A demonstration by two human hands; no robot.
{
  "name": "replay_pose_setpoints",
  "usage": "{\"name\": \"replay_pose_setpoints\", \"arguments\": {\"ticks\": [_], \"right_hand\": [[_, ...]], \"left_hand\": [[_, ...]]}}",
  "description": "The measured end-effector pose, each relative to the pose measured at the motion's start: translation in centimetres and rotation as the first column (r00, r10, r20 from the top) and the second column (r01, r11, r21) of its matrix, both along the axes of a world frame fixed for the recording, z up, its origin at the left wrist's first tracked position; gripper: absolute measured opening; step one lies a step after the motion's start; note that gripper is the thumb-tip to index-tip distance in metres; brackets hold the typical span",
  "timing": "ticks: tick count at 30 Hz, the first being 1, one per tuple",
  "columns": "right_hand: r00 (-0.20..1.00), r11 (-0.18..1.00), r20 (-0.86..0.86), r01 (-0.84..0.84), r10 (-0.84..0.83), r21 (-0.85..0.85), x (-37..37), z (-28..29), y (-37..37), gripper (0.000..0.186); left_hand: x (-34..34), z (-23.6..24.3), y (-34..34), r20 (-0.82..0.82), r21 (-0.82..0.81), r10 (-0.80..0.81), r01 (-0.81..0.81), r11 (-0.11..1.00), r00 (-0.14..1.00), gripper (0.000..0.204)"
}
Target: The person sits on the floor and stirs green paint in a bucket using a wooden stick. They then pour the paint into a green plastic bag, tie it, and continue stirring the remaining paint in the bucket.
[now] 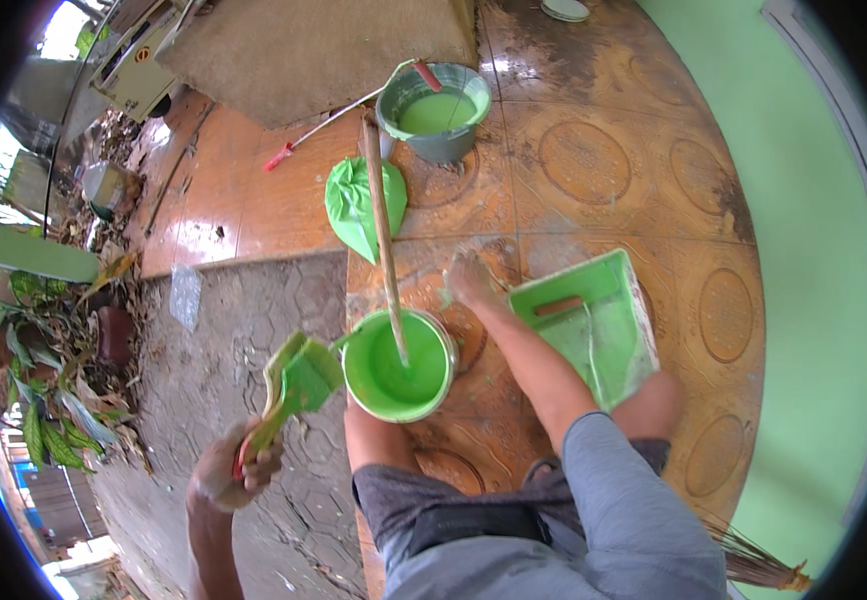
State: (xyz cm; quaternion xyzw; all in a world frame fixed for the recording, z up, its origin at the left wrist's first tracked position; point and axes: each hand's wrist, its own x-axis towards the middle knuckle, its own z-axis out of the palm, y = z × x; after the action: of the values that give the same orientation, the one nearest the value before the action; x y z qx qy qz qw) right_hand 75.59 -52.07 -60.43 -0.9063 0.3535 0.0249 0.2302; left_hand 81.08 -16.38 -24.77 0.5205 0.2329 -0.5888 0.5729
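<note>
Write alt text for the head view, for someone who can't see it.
A person's left hand grips a green-smeared brush beside a bucket of green paint with a wooden stick in it. The right hand is over orange tiles, near a green paint tray; a grey bucket stands beyond.

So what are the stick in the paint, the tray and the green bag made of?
Stick: apparently wood, matte, brown and slightly uneven. Tray: probably hard plastic, given its thin walls; paint obscures the finish. Bag: likely thin plastic film, slightly shiny and crinkled.
</note>
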Motion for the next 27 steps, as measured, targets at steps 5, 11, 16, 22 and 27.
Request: {"name": "replay_pose_setpoints", "arguments": {"ticks": [5, 11, 16, 22, 27], "right_hand": [[0.985, 0.951, 0.064, 0.172, -0.161, -0.256, -2.3, -8.7, 4.8, 0.062], [0.970, 0.959, 0.158, 0.215, -0.187, -0.187, 0.7, -6.1, 3.3, 0.065], [0.973, 0.964, 0.120, 0.217, -0.199, -0.153, 0.4, -6.2, 2.6, 0.067], [0.969, 0.963, 0.140, 0.222, -0.202, -0.151, 0.6, -6.3, 2.0, 0.069], [0.970, 0.968, 0.120, 0.223, -0.210, -0.112, 0.8, -6.1, 2.0, 0.070]], "left_hand": [[0.8, 4.7, -0.4, 0.098, 0.274, -0.355, 0.318, 0.908, 0.930, 0.044], [10.3, 7.9, -8.7, 0.581, 0.438, -0.535, 0.319, 0.841, 0.614, 0.042], [20.9, 2.3, -22.1, 0.560, 0.430, -0.553, 0.354, 0.831, 0.617, 0.034], [28.3, -7.9, -38.1, 0.459, 0.111, -0.572, 0.595, 0.796, 0.680, 0.032], [27.6, -17.2, -45.7, 0.385, 0.090, -0.555, 0.568, 0.818, 0.738, 0.032]]}}
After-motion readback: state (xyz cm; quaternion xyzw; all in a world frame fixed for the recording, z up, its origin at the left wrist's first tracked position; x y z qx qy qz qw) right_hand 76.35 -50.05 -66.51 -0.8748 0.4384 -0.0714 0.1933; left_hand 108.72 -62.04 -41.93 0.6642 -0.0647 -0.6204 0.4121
